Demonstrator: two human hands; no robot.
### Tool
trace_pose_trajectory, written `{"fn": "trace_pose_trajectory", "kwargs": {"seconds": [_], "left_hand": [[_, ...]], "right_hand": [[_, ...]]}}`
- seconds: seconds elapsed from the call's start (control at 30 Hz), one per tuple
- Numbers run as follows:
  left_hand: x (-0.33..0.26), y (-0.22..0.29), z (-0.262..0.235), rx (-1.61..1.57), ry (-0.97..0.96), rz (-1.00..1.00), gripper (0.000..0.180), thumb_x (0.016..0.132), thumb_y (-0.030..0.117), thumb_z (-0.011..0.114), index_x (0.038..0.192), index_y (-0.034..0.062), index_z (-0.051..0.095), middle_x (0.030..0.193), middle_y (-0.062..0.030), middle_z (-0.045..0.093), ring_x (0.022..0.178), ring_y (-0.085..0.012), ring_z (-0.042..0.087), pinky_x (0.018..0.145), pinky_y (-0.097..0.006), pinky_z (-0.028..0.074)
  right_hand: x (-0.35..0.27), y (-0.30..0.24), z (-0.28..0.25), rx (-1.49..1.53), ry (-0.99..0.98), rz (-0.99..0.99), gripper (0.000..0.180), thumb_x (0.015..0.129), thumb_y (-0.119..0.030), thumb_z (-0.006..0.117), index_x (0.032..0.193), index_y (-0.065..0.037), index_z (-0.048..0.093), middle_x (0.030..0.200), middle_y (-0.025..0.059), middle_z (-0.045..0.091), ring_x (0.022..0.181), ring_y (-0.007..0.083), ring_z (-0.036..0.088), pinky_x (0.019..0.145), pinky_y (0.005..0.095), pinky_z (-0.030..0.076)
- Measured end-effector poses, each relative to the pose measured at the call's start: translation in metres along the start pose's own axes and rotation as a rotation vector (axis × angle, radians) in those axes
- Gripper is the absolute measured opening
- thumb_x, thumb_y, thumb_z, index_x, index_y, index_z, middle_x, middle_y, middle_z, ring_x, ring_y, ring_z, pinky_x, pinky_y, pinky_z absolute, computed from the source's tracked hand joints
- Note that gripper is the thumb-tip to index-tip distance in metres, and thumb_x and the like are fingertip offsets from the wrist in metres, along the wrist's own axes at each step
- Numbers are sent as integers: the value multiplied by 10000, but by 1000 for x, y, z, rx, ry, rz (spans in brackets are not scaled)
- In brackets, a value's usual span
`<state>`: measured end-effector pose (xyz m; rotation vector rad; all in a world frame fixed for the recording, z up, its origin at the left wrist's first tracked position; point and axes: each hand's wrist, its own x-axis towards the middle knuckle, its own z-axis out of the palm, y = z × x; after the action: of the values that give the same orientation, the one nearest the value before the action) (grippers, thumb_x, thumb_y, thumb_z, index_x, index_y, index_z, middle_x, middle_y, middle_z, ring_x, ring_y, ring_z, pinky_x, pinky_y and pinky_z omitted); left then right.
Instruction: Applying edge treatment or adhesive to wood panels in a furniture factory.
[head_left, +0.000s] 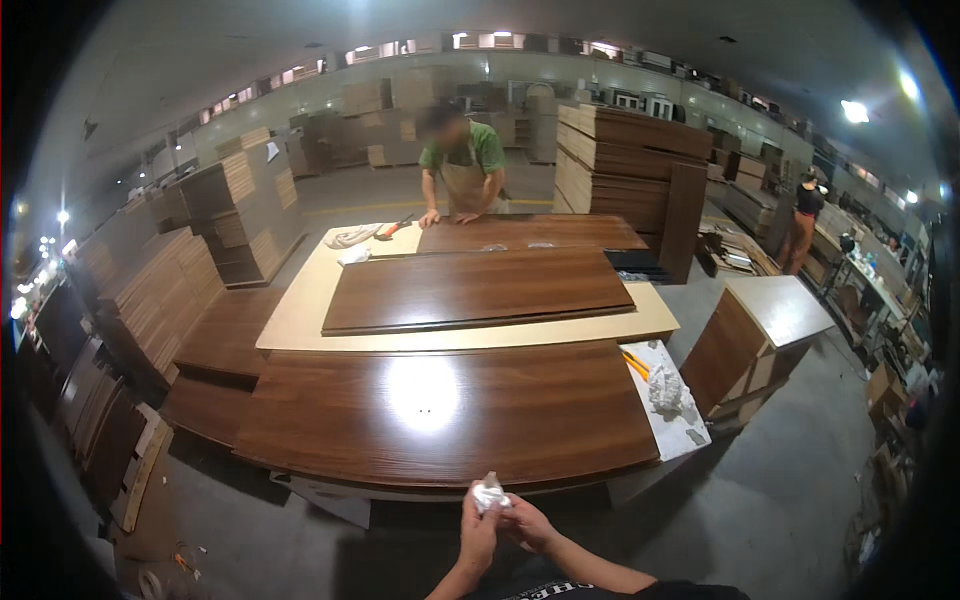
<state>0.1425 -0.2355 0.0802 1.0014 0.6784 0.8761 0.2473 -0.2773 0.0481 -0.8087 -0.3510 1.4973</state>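
A small crumpled white cloth [488, 496] is bunched between my two hands, just off the near edge of the closest brown wood-grain panel [330, 410]. My left hand [476, 530] has its fingers closed on the cloth's left side. From the right, my right hand [530, 522] grips the same cloth, its fingers partly hidden. A greyish tip pokes up at the top of the bundle; what it is I cannot make out. The panel lies flat and reflects a bright light.
Beyond lies a pale board [290, 320] bearing another brown panel [480, 290]. A co-worker in a green shirt [485, 150] leans over a far panel [540, 232]. At right, a white board [685, 425] holds a crumpled rag [668, 388] and an orange-handled tool [636, 366]. Stacked panels [630, 150] stand behind.
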Motion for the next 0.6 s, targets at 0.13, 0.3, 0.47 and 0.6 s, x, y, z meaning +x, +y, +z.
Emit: {"fn": "trace_pose_trajectory", "kwargs": {"seconds": [0.13,0.3,0.47,0.6], "left_hand": [[-3,0,-22,-147,123,76,560,907,116,542,1383,48,255,1209,-106,467,1055,-167,488,900,-287,413],[10,2,-26,-124,315,213,544,900,128,586,1354,39,299,1156,-129,519,994,-164,561,802,-266,474],[17,22,-26,-426,278,187,448,941,192,506,1329,56,327,1097,-137,562,913,-226,629,732,-330,559],[27,23,-14,-703,219,119,412,913,251,551,1282,107,437,1067,-94,584,820,-177,620,658,-288,560]], "right_hand": [[-10,-1,56,-140,-96,-82,479,953,-250,442,1370,-37,338,1332,90,412,1227,168,407,1013,277,320],[-23,5,62,-625,-304,-80,836,934,-553,312,1434,6,-56,1519,140,-19,1402,229,-25,1125,328,37],[-32,-32,47,-874,-581,-289,703,932,-381,486,1447,-42,147,1504,149,147,1395,235,122,1124,351,119],[-39,-85,17,-851,-535,-169,484,937,-352,493,1323,-64,439,1299,118,488,1222,210,435,1039,336,312]]}}
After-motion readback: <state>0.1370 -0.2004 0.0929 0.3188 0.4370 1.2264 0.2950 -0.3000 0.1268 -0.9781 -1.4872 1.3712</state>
